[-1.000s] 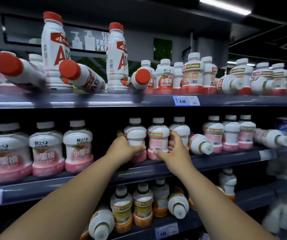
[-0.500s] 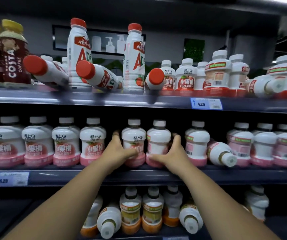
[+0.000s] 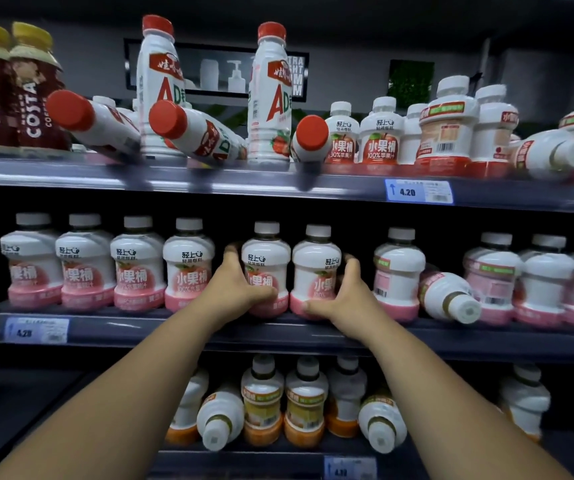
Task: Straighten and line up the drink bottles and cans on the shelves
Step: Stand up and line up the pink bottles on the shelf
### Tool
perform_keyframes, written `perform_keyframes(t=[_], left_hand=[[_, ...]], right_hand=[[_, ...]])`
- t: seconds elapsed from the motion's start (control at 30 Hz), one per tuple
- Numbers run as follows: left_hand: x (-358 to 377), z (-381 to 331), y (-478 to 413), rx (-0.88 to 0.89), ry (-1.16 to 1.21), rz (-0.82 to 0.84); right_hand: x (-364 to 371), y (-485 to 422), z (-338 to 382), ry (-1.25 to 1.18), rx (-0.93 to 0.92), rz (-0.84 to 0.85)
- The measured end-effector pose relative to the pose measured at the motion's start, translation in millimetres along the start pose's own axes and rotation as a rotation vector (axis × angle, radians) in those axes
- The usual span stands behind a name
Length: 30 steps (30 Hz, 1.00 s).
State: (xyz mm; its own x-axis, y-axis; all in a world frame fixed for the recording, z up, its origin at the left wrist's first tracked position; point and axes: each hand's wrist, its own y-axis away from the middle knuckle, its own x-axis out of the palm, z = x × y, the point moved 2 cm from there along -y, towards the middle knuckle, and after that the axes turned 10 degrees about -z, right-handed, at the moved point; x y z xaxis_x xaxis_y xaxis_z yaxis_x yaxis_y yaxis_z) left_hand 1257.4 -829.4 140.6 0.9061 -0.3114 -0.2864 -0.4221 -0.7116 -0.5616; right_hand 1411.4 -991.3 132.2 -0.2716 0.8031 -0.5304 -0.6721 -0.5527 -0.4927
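Note:
On the middle shelf [image 3: 209,329] stands a row of squat white bottles with pink bases. My left hand [image 3: 235,287] wraps the left side of one upright pink bottle [image 3: 266,258]. My right hand [image 3: 339,296] wraps the right side of the neighbouring pink bottle [image 3: 315,268]. Both bottles stand side by side, labels facing me. Right of them one pink bottle [image 3: 398,271] shows its back label, and another [image 3: 448,297] lies tipped over, cap toward me.
The top shelf [image 3: 209,178] holds tall red-capped white bottles, two upright [image 3: 270,98] and three lying down [image 3: 195,133], plus Costa coffee bottles [image 3: 32,98] at the left and small red-based bottles [image 3: 380,133]. The bottom shelf has orange-based bottles [image 3: 304,403], two fallen [image 3: 219,420].
The view has swung left and closer, showing more of the pink row. Both hands have stayed on the same two bottles, which now stand closer together with labels turned forward.

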Motion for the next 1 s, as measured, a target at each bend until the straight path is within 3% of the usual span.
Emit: perform_keyframes(t=[0.43,0.63,0.9,1.0], left_hand=[[-25,-3,18,0.045,0.038,-0.012],[-53,-10,36,0.168,-0.059,-0.097],[-54,-12,49,0.196,-0.109,-0.040],[-34,-22,51,0.228,-0.094,-0.016]], right_hand=[[1,-2,2,-0.086,-0.026,0.032],[16,1,19,-0.120,-0.046,0.080],[20,8,29,-0.138,-0.068,0.104],[1,12,24,-0.156,-0.116,0.021]])
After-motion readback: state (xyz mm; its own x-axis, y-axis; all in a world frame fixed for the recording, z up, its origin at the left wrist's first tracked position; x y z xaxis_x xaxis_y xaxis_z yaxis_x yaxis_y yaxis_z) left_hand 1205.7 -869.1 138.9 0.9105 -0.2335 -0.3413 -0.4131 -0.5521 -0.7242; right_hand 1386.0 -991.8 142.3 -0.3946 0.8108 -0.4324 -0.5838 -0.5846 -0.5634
